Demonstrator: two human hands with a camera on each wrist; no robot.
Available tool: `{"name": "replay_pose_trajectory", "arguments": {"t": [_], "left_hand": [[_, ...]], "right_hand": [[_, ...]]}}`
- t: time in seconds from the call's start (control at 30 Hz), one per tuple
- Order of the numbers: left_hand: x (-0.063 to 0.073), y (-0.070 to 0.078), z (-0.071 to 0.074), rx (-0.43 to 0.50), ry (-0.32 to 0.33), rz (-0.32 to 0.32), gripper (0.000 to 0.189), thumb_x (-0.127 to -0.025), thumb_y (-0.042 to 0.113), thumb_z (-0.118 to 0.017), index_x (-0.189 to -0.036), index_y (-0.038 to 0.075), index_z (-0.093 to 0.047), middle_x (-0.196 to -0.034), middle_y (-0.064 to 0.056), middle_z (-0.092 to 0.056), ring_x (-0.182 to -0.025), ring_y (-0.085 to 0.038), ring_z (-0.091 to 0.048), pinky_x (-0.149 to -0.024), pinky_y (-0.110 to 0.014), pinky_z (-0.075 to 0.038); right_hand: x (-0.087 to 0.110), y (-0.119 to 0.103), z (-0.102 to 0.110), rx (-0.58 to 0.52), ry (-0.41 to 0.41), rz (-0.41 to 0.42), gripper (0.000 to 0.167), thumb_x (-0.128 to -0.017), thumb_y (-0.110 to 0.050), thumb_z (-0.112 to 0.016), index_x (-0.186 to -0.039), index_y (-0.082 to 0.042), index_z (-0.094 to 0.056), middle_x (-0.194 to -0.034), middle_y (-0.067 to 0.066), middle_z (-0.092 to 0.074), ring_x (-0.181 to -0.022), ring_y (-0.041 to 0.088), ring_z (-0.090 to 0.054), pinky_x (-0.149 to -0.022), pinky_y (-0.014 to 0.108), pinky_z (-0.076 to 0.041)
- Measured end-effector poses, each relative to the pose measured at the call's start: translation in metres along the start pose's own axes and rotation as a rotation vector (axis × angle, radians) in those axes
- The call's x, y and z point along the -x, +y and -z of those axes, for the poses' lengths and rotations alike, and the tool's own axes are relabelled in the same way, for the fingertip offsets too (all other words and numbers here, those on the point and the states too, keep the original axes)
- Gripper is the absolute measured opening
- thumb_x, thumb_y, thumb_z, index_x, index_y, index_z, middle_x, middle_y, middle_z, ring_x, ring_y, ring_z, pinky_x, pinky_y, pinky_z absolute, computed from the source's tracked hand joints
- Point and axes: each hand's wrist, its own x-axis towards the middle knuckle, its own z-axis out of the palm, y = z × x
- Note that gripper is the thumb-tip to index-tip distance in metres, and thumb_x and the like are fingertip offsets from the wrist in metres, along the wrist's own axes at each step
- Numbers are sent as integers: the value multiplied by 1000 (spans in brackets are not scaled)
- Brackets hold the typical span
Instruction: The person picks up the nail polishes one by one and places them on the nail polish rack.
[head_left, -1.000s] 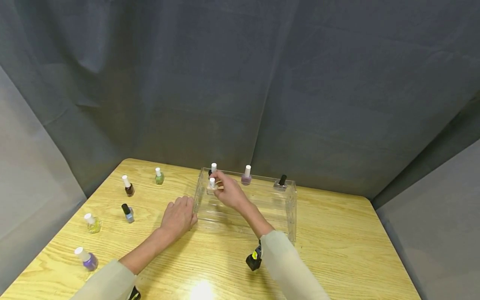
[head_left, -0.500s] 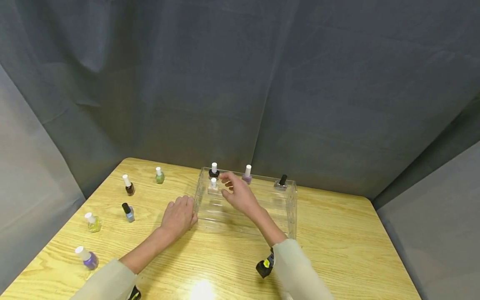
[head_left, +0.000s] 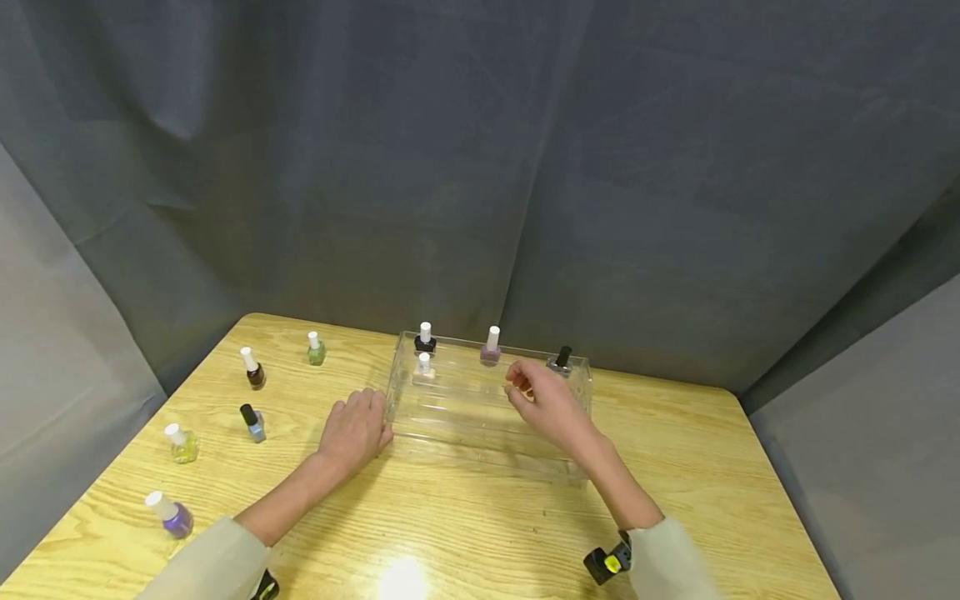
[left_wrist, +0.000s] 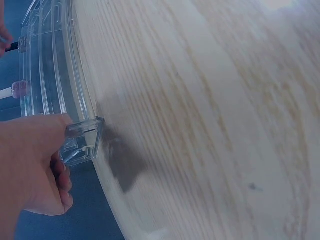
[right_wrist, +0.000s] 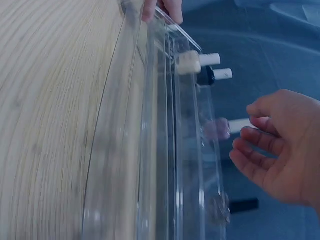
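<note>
A clear stepped display rack stands on the table. Its left side is gripped by my left hand, whose curled fingers and thumb lie at the side panel in the left wrist view. Over the rack's right half hovers my right hand, fingers loosely bent and holding nothing. On the back tier are a black nail polish bottle, a mauve nail polish bottle and a clear nail polish bottle with a black cap, partly behind the right hand. A pale nail polish bottle sits one tier lower at left.
Left of the rack, several nail polish bottles stand on the wooden table: green, dark brown, light blue, yellow and purple. A dark curtain hangs behind the table.
My right hand has let go of the pale nail polish bottle, which now stands on the rack, and has moved right. My left hand stays at the rack's left side.
</note>
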Motion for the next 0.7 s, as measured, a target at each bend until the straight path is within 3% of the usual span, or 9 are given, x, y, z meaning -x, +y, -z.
{"name": "replay_pose_trajectory", "arguments": {"t": [0.17, 0.33, 0.57, 0.7], "left_hand": [[0, -2, -2, -2, 19, -7, 34, -89, 18, -70, -82, 10, -37, -73, 2, -26, -64, -15, -26, -55, -27, -26], [-1, -3, -9, 6, 24, -9, 34, -88, 18, -71, -81, 10, -38, -72, 1, -27, -63, -15, -27, -54, -28, -27], [-1, -4, -10, 26, -8, 2, 30, -90, 17, -68, -82, 10, -40, -72, 0, -31, -63, -17, -29, -55, -29, -27], [-1, -4, -10, 41, 1, 4, 30, -89, 15, -67, -80, 11, -39, -71, 0, -31, -63, -16, -30, -55, -29, -28]], "right_hand": [[26, 14, 20, 149, -2, -29, 8, -97, -18, -64, -96, -14, -57, -87, -3, -54, -77, 15, -53, -65, 35, -46], [60, 36, 32, 224, -25, -107, 16, -98, -21, -63, -92, -14, -50, -80, -2, -46, -62, 13, -40, -52, 30, -35], [96, 63, 36, 252, -105, -268, 30, -101, -33, -59, -93, -8, -46, -72, 2, -40, -57, 15, -35, -48, 29, -30], [107, 74, 27, 228, -151, -284, 32, -103, -35, -56, -90, -8, -44, -70, 2, -38, -56, 15, -34, -50, 28, -29]]}}
